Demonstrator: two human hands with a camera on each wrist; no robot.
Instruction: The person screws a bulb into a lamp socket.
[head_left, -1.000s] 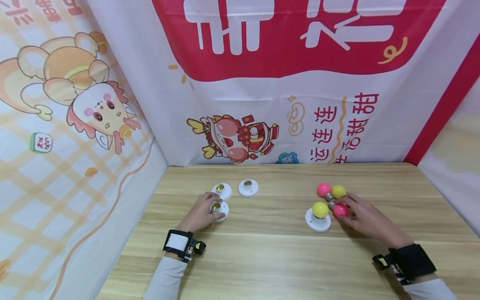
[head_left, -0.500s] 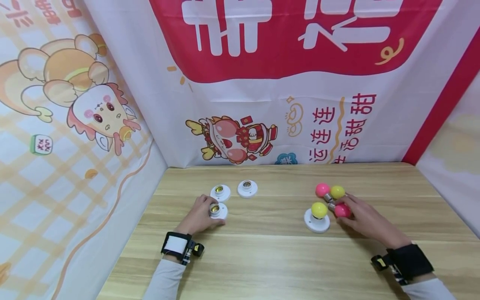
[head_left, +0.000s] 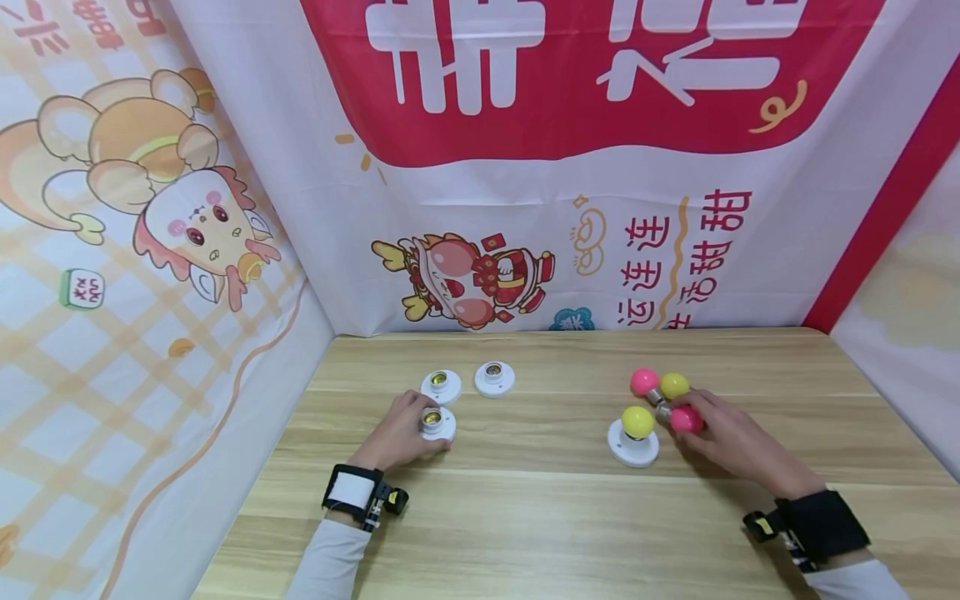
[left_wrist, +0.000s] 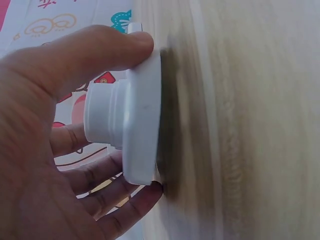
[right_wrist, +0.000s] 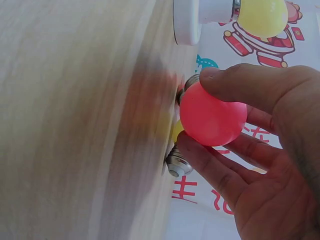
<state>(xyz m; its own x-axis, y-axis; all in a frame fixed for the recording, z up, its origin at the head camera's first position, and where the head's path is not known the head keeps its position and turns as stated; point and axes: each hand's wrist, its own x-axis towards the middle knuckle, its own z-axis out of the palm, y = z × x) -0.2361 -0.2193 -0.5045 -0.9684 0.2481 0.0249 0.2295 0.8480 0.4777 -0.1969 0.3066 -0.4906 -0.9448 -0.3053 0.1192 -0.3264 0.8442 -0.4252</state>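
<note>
My left hand holds a round white lamp socket by its base at the left of the table. In the left wrist view the thumb presses on the rim of the socket's base, and the other fingers reach round its far side. On the right, my right hand pinches a pink light bulb between thumb and fingers, low over the tabletop. Its metal screw end points left, towards another pink bulb and a yellow bulb lying just behind.
Two more white sockets, a left one and a right one, stand behind my left hand. Just left of my right hand, a socket carries an upright yellow bulb. Printed cloth hangs along the table's back edge.
My left thumb has shifted nearer along the socket's base, uncovering more of it. The pink bulb in my right hand has moved slightly right. The other sockets and bulbs keep their places.
</note>
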